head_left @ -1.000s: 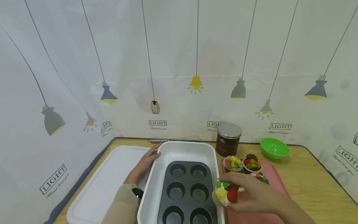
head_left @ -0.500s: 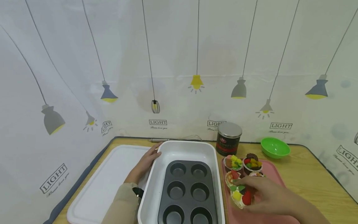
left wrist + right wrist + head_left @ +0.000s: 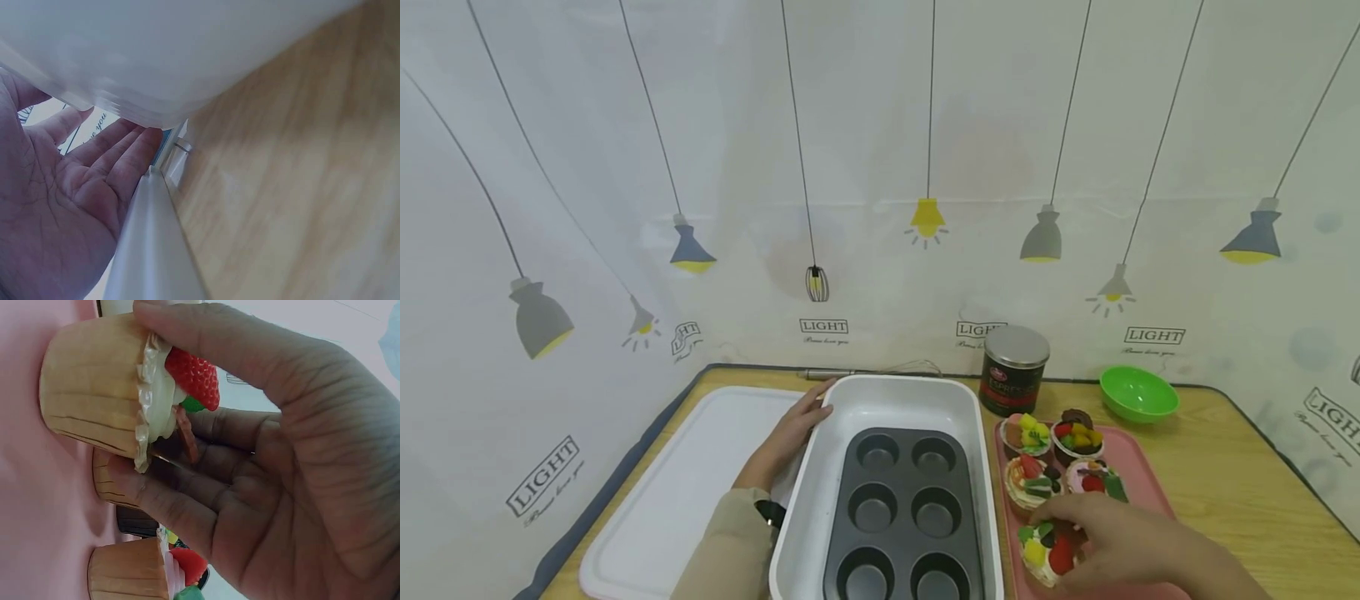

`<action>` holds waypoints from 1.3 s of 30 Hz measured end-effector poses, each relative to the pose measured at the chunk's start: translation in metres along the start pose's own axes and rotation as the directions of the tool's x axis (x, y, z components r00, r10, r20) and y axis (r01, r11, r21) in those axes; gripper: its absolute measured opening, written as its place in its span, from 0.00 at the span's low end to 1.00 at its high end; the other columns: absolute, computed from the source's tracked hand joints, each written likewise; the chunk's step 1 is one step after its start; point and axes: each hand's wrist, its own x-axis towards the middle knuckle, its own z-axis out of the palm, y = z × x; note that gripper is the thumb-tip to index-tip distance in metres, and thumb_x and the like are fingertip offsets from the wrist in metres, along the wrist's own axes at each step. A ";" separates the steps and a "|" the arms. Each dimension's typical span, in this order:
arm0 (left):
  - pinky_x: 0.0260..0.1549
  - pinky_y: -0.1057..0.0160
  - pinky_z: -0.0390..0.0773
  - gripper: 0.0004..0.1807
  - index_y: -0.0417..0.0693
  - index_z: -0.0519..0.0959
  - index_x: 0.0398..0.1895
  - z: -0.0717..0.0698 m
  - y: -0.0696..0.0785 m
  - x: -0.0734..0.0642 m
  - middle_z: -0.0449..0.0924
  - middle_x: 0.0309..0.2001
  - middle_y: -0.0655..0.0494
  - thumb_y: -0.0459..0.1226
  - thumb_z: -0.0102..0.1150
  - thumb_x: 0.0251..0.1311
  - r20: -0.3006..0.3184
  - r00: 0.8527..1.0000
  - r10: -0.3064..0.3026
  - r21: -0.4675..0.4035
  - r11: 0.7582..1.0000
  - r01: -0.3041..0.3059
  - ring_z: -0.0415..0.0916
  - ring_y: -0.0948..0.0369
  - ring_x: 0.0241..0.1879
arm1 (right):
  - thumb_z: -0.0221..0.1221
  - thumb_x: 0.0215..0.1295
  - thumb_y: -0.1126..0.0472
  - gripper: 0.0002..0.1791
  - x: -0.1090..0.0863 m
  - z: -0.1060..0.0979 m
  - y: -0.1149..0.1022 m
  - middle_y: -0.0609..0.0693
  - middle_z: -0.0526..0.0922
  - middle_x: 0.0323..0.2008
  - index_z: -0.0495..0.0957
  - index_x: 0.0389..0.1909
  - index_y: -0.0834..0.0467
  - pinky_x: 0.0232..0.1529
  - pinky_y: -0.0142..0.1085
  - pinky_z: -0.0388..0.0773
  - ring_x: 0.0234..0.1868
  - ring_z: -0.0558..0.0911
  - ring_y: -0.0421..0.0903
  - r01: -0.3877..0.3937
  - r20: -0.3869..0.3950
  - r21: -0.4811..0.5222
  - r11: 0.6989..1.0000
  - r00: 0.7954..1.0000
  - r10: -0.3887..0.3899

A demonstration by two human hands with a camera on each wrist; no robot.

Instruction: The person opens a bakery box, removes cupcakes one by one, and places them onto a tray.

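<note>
My right hand (image 3: 1123, 533) pinches a toy cupcake (image 3: 1047, 554) between thumb and fingers near its frilled top. The cupcake has a tan paper cup (image 3: 94, 381), white cream and a strawberry (image 3: 195, 378). It is upright at the near part of the pink tray (image 3: 1131, 467), and its base appears to touch the tray. Several other cupcakes (image 3: 1028, 482) stand behind it in two columns. My left hand (image 3: 790, 433) touches the left rim of a white deep pan (image 3: 910, 400). Its fingers (image 3: 119, 150) are extended, palm visible in the left wrist view.
A dark muffin tin (image 3: 904, 492) with several hollow cups lies inside the white pan. Left of it is a white flat lid or tray (image 3: 662, 492). At the back are a whisk (image 3: 835, 373), a dark espresso canister (image 3: 1013, 375) and a green bowl (image 3: 1138, 396).
My right hand carried the cupcake from above the white pan's right rim rightward and down onto the pink tray. The left hand stays on the rim.
</note>
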 end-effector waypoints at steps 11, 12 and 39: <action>0.61 0.42 0.71 0.32 0.67 0.60 0.77 0.000 -0.002 0.001 0.68 0.70 0.48 0.53 0.51 0.71 0.007 1.000 0.005 -0.002 1.000 -0.005 0.74 0.49 0.62 | 0.73 0.56 0.47 0.27 0.000 -0.001 0.002 0.45 0.77 0.42 0.79 0.57 0.42 0.32 0.34 0.72 0.40 0.74 0.43 0.003 0.023 0.012 1.000 1.000 -0.004; 0.60 0.42 0.71 0.32 0.67 0.60 0.77 0.001 -0.002 0.001 0.68 0.70 0.48 0.53 0.51 0.71 0.007 1.000 0.003 -0.001 1.000 -0.003 0.74 0.49 0.61 | 0.73 0.56 0.47 0.27 0.000 -0.001 0.002 0.46 0.77 0.42 0.79 0.57 0.42 0.31 0.35 0.71 0.40 0.74 0.43 0.005 0.026 0.018 1.000 1.000 -0.006; 0.58 0.47 0.74 0.32 0.65 0.58 0.79 0.000 0.001 0.000 0.66 0.71 0.45 0.52 0.49 0.74 0.018 1.000 0.002 0.011 1.000 -0.002 0.73 0.48 0.62 | 0.64 0.69 0.54 0.19 -0.006 -0.015 0.007 0.43 0.84 0.51 0.78 0.59 0.53 0.47 0.35 0.79 0.51 0.80 0.39 0.337 -0.045 -0.040 0.941 0.940 -0.339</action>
